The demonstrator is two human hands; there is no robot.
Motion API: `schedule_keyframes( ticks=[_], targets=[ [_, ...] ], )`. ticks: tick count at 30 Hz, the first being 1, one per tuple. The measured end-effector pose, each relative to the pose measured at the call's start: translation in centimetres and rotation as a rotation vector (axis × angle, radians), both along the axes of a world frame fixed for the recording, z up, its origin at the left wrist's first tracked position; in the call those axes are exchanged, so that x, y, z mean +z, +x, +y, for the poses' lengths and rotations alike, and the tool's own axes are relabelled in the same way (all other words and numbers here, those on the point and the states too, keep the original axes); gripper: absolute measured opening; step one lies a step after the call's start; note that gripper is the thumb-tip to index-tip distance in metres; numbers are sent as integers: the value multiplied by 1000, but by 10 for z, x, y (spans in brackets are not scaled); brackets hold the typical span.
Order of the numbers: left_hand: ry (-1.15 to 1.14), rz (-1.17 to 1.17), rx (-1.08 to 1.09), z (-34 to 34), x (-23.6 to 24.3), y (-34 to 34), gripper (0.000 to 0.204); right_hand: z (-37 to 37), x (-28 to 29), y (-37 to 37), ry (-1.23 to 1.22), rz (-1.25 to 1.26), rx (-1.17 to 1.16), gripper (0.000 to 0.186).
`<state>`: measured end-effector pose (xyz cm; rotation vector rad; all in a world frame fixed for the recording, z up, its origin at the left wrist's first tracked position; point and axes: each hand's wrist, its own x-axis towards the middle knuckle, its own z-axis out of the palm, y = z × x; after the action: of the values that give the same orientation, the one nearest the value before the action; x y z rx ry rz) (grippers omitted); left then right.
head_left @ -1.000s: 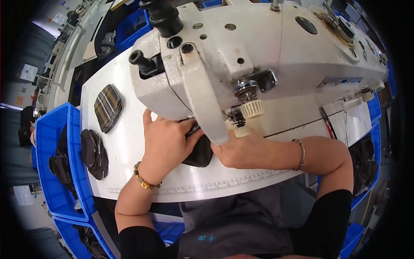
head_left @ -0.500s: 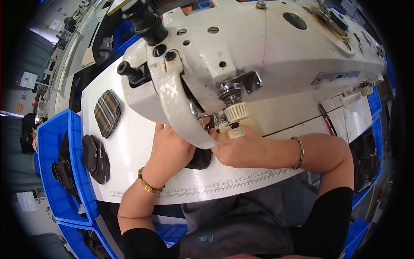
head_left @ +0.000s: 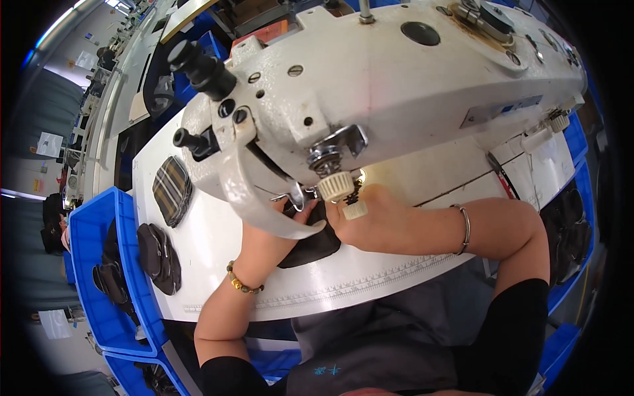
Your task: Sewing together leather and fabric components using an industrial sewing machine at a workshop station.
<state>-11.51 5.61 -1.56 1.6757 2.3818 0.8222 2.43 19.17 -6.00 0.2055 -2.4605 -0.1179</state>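
Note:
A dark brown fabric piece lies on the white table under the head of a white sewing machine. My left hand pinches its left side close to the presser foot, with the thumb on the cloth and some fingers hidden behind the curved white guard. Against the fabric's right edge, my right hand is closed with fingers curled; the tension knob covers part of it. The needle area is mostly hidden by the machine head.
A plaid fabric piece and a stack of dark pouches lie at the left. Blue bins holding dark pieces flank the table. Black-and-red snips rest at the right, and a ruler strip follows the front edge.
The whole view has shifted a little. My left hand sits further under the guard, and more of the dark fabric shows between my hands.

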Motion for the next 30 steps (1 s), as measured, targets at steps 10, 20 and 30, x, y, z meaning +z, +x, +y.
schedule_keyframes(
  ticks=[10,20,30],
  targets=[
    [22,26,78,4,-25,-29,29,5,9,5,-113,-134,100,6],
    [73,78,124,5,-30,-31,18,2,22,10,-119,-224,87,8],
    [400,-89,242,-95,-14,28,19,-53,40,41,-425,-288,80,34]
  ],
)
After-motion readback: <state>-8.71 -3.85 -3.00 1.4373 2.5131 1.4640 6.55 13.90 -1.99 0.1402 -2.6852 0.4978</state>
